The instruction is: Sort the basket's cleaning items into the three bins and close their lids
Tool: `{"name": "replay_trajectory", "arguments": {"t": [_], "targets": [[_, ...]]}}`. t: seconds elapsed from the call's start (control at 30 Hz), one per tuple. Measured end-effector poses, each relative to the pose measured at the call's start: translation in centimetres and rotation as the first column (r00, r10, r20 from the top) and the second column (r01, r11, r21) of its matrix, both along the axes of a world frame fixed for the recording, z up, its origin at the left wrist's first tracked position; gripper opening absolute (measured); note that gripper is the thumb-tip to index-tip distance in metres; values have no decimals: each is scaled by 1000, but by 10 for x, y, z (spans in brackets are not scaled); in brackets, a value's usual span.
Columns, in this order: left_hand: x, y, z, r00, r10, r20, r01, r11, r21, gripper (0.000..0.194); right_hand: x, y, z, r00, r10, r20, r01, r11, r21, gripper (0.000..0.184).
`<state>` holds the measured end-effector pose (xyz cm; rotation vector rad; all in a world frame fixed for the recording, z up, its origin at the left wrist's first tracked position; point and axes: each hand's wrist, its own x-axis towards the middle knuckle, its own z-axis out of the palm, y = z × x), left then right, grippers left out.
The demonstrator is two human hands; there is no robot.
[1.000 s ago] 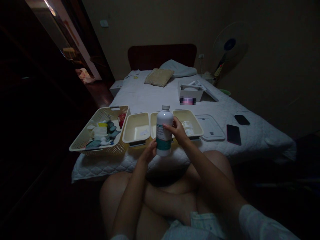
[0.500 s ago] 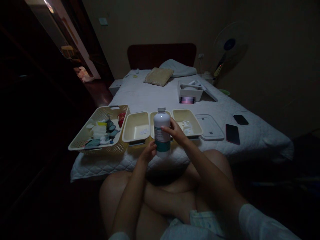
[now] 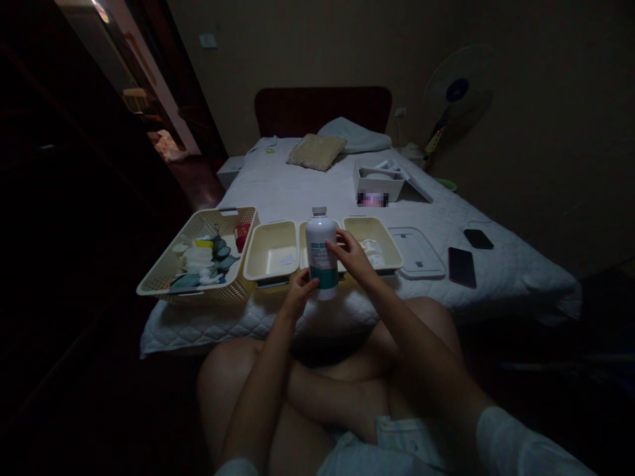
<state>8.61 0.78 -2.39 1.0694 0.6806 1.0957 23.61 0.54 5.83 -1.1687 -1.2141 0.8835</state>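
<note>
White bottle (image 3: 321, 231) bears a teal-banded label (image 3: 323, 266), text unreadable.

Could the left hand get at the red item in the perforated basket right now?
Probably, once its grip leaves the bottle: the left hand is holding that, but the basket is open-topped and the red item looks uncovered.
</note>
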Motion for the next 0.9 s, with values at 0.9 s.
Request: {"name": "replay_trajectory", "arguments": {"t": [0.9], "targets": [[19, -18, 6, 790, 416, -451, -259, 892, 370, 49, -4, -6, -10, 922, -331, 200, 329, 943, 45, 53]]}}
